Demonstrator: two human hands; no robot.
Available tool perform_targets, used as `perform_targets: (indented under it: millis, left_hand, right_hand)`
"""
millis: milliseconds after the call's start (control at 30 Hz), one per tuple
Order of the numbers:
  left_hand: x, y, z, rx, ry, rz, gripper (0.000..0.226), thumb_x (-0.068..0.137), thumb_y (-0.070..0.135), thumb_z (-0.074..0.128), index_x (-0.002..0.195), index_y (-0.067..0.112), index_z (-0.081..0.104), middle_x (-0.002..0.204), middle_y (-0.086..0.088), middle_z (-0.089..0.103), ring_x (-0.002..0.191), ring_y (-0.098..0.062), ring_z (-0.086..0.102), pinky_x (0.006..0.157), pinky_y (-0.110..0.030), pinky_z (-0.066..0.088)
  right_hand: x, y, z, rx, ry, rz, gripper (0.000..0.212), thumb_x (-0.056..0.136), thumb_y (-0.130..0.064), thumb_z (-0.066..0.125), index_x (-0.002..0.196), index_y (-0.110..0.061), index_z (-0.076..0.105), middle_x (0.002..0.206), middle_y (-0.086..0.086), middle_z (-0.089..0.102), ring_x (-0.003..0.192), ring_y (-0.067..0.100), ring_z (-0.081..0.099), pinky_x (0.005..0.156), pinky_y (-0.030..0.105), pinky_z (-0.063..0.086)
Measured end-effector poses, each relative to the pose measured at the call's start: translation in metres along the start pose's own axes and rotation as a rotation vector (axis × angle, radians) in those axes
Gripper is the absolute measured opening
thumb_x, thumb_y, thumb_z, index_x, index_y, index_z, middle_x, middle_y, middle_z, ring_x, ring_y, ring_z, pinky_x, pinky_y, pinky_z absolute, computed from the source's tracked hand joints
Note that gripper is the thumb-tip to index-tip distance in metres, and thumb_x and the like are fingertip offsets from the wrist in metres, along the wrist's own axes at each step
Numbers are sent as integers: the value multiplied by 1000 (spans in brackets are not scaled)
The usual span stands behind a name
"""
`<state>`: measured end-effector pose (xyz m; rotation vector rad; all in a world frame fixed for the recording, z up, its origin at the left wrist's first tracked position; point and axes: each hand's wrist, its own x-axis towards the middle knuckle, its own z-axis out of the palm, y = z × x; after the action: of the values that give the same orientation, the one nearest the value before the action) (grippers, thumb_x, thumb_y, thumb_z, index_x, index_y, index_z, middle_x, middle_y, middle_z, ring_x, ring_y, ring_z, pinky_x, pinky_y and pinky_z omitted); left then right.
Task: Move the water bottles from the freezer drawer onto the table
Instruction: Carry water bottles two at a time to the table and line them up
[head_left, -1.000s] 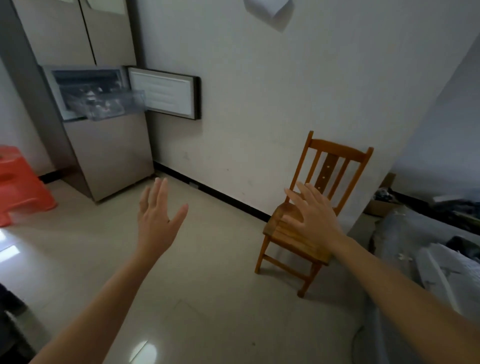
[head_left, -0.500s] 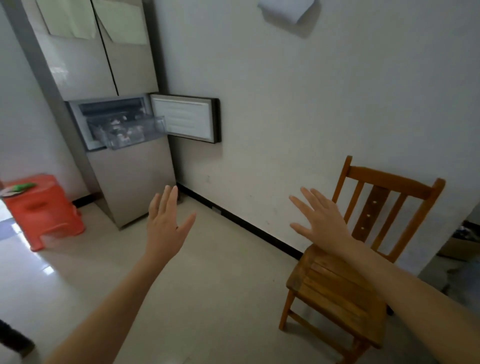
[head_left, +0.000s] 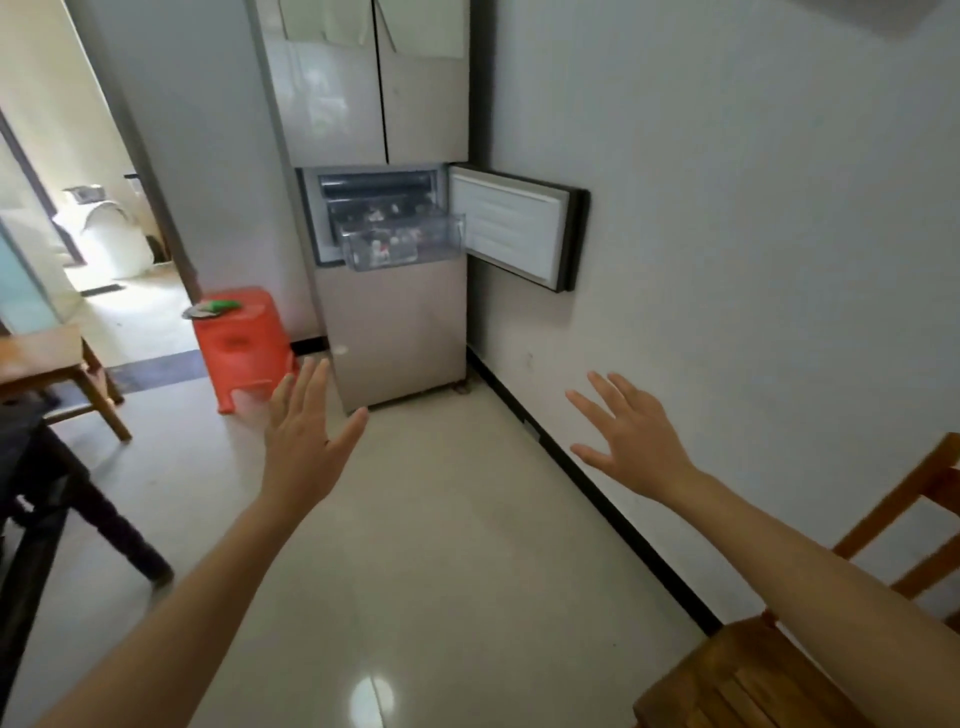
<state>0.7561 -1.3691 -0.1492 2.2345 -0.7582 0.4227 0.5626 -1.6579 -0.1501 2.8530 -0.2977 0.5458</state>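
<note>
Left hand (head_left: 306, 447): held up in the air with fingers straight and close together and the thumb spread; nothing is gripped.
Right hand (head_left: 636, 441): raised likewise, fingers straight and fanned apart, nothing held; it is seen near the wall (head_left: 727, 260).
Hands to each other: kept well apart, with bare floor (head_left: 441, 545) seen between them.
Forearms: both are bare and cut off by the lower edge of the view.
Freezer drawer (head_left: 402, 241): pulled out of the refrigerator (head_left: 395, 332), well beyond both hands and untouched.
Water bottles (head_left: 387, 248): only blurred pale and dark shapes with a red spot are seen through the clear drawer front; single bottles cannot be told apart or counted.
Freezer door (head_left: 511, 231): swung open to the right, its white inner face shown, its edge close to the wall.
Upper fridge doors: shut, and cut off by the top edge.
Red stool (head_left: 241, 343): placed just left of the refrigerator; its lower right corner is hidden by the left hand's fingertips.
Green item (head_left: 223, 306): laid on the stool top beside a flat round thing; neither can be identified.
Dark table (head_left: 31, 467): cut off by the left edge, so its top is hardly seen.
Wooden table (head_left: 47, 358): set behind the dark one, also cut off at the left.
Wooden chair (head_left: 769, 680): seen at the lower right, partly covered by the right forearm and cut off by the frame.
Doorway (head_left: 104, 234): brightly lit at the far left; what stands beyond is washed out.
</note>
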Motion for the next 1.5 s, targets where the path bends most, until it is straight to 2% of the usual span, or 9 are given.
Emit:
perform_targets:
  millis: [133,433,700,833,933,1033,1200,1367,1500]
  left_hand:
    - [45,-32,19,19,40,-51,66,87,25,61,142,7,29,149,-16,28,138,-37,21,111,-53,18]
    - [184,-53,104,-108,95,-93,73,79,45,44,140,5,33,148,-16,31,137,-36,22,110,-50,20]
    - [257,-47,184,-74,17,-58,89,72,64,28,141,8,31,149,-11,30,139,-31,18,111,-45,20]
    - [295,-32,220,-68,23,-53,88,72,64,28,141,9,32,149,-11,31,139,-30,19,111,-42,18]
    - [331,-18,246,-76,52,-45,87,73,63,31,142,10,30,151,-9,28,140,-28,17,112,-40,16]
    - [374,-5,266,-63,97,-62,77,77,50,42,142,10,28,152,-8,25,141,-28,15,112,-40,15]
    - [433,7,300,-22,139,-99,73,83,46,49,143,10,27,151,-10,25,140,-30,14,112,-44,17]
    - [466,-15,324,68,152,-183,87,74,67,29,144,15,25,151,-9,26,140,-31,17,109,-51,22]
    - [493,-36,336,104,170,-246,81,78,61,37,144,16,24,151,-9,26,140,-31,16,109,-53,21]
  right_hand:
    - [72,10,20,14,23,-39,66,69,-44,68,125,-20,43,125,19,57,112,39,56,79,48,51]
    - [214,90,51,-66,110,-3,57,78,-50,40,124,-17,46,123,19,58,110,38,58,78,45,52]
    - [257,138,131,28,10,118,63,79,-52,38,124,-11,57,127,20,55,113,41,55,81,49,49]
    - [290,176,155,176,-44,225,80,76,-65,23,141,-20,34,150,11,28,140,30,23,108,43,27]
    - [324,206,168,226,-57,195,88,69,-68,11,144,-23,26,153,7,20,142,26,14,111,40,20]
    - [373,238,183,231,-39,133,86,71,-67,14,144,-23,28,153,7,22,142,27,17,110,41,22]
    - [447,274,205,245,-8,34,67,85,-52,48,143,-22,31,152,9,25,141,30,20,109,44,25]
    - [511,288,228,291,-14,-79,65,86,-46,54,142,-21,32,151,12,27,140,33,20,109,48,23]
    - [556,285,256,318,-19,-144,66,80,-48,48,138,-19,40,144,16,38,134,38,32,103,52,31]
